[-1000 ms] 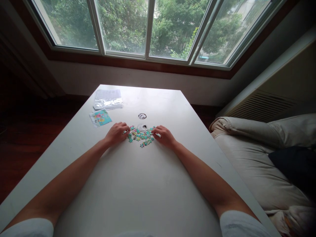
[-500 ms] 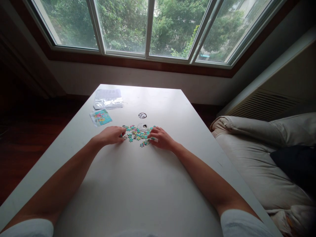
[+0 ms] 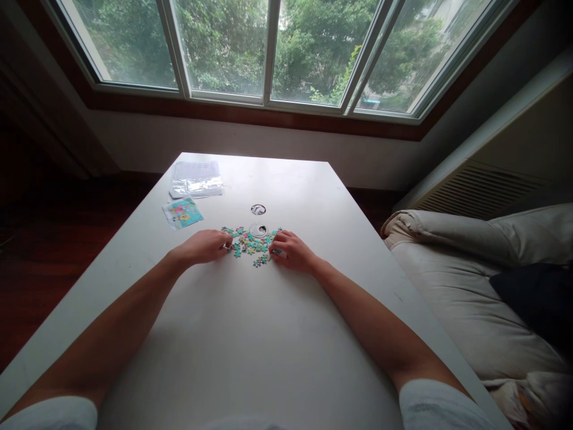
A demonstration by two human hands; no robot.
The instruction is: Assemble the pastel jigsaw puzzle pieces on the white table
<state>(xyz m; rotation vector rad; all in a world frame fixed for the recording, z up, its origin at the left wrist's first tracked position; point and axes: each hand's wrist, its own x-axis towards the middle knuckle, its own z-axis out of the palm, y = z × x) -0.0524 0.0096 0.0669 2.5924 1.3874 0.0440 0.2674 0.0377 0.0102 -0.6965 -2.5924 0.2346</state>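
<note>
Between left hand (image 3: 209, 245) and right hand (image 3: 292, 250): jigsaw pieces (image 3: 248, 242), card-like, printed faces, on table (image 3: 250, 328) of smooth white finish, soft sheen nearer than the grip, glossier beyond; 2 round items (image 3: 258, 209), shiny, material unclear. Beyond the left hand: printed sheet (image 3: 184, 213), smooth, paper-like; farther off, packet (image 3: 197, 179), clear crinkled plastic, glossy; leftward, floor (image 3: 54, 239), reddish-brown wood, faint gloss. Well right of the right hand: sofa (image 3: 447, 286), smooth, creased, leather-like, low sheen; cushion (image 3: 532, 304), dark matt cloth.

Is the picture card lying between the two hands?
No: puzzle pieces lie between the left hand and the right hand, while the card lies beyond the left hand.
</note>
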